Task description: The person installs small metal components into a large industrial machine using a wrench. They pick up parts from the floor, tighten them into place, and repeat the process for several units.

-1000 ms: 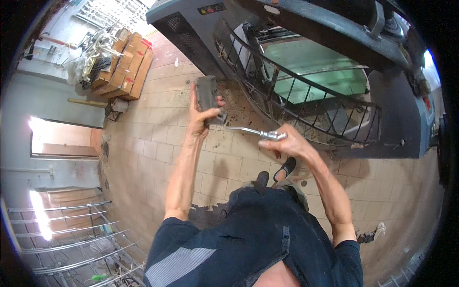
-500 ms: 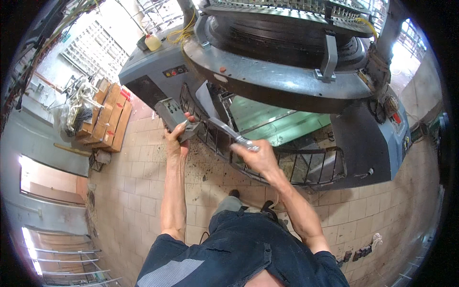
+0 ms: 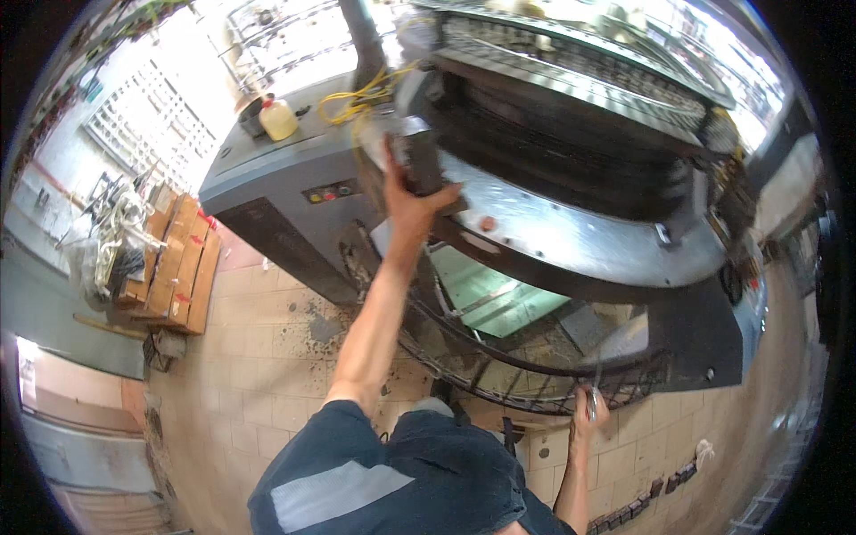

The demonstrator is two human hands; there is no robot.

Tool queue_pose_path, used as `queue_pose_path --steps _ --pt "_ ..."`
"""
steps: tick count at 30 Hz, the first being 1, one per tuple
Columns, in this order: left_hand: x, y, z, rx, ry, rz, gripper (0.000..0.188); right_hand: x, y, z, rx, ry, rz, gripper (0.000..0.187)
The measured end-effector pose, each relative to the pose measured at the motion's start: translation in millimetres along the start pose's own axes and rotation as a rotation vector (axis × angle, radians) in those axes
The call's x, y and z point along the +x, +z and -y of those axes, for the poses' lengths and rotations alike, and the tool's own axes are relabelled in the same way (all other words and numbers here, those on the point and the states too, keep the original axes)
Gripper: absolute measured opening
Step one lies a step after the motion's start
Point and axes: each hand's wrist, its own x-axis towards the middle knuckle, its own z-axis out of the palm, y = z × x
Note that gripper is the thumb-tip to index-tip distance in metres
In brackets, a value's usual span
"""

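Note:
My left hand (image 3: pixel 410 214) is raised to the left end of the machine's shiny metal ring (image 3: pixel 553 227). Its fingers and thumb wrap round a dark grey, box-shaped metal part (image 3: pixel 419 160). Whether that part rests on the ring or is held just over it, I cannot tell. Lower down on the right, my right hand (image 3: pixel 588 421) is closed round a slim, shiny metal hand tool (image 3: pixel 593 401) pointing upward. Motion blurs this tool, so its exact kind is unclear. The hand is beside the curved black guard rail (image 3: pixel 535 403) at the machine's front.
Pale green panels (image 3: pixel 495 294) lie inside the machine frame. A yellowish bottle (image 3: pixel 278 119) and yellow cable (image 3: pixel 357 98) are on its grey cabinet (image 3: pixel 267 178). Cardboard boxes (image 3: pixel 178 267) stand at left. Several dark blocks (image 3: pixel 655 488) line the tiled floor at right.
My left hand has carried the grey metal part up and right to the ring. My right hand has moved down and right with the tool, away from the part. The view has shifted.

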Motion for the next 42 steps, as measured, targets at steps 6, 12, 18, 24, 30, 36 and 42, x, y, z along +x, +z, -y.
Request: queue_pose_path --steps 6,12,18,24,30,36,42 --pt "32.8 0.5 39.4 0.244 0.167 0.083 0.149 -94.8 7.6 -94.5 -0.481 -0.031 -0.100 0.026" --pt "31.3 -18.8 25.9 -0.069 -0.020 0.247 0.149 -145.3 19.5 -159.0 -0.268 0.576 0.043 0.070" --pt "44.9 -15.8 22.8 0.200 0.129 0.252 0.145 -123.4 -7.7 -148.1 -0.147 0.640 0.393 0.093" --pt "57.7 -48.3 40.6 0.327 0.397 0.137 0.098 -121.0 -5.2 -104.5 0.036 0.720 0.226 0.094" --pt "195.4 -131.0 77.0 0.668 0.346 0.087 0.065 -143.4 22.7 -100.0 0.075 0.871 -0.176 0.043" --pt "278.2 -118.6 135.9 1.078 0.450 0.573 0.055 -110.3 60.5 -45.5 -0.902 0.703 -0.467 0.043" --pt "282.9 -129.4 142.2 0.893 0.414 0.446 0.046 -20.6 113.6 110.0 -0.449 0.425 -0.585 0.036"
